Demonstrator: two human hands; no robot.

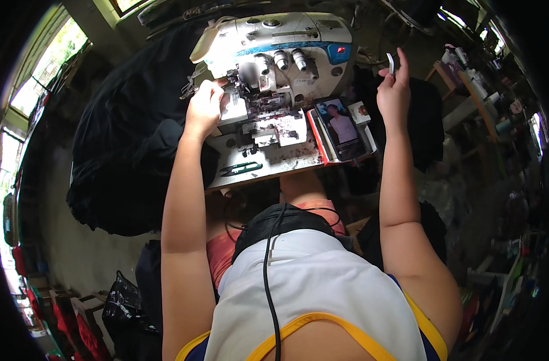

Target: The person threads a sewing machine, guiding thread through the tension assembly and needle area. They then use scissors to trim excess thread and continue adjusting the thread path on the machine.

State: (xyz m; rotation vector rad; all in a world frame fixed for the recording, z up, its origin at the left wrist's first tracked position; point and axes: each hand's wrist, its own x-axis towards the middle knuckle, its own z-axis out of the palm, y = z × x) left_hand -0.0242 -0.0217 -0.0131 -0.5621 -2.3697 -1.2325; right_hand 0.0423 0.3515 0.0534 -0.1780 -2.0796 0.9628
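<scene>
An overlock sewing machine, white with a blue band, stands on the worktable ahead of me. Its looper area is open and brightly lit. My left hand is at the machine's left end, next to the needle area, with the fingers bent inward. Their tips are partly hidden, and whatever they pinch cannot be made out. To the right of the machine, my right hand is raised in the air. Between its thumb and fingers is a small, thin, pale strip, while the index finger points up.
Green-handled thread snips lie near the table's front edge. A phone with a lit screen rests on a red-edged box right of the machine. Black cloth is heaped at the left. Cluttered shelving stands at the right.
</scene>
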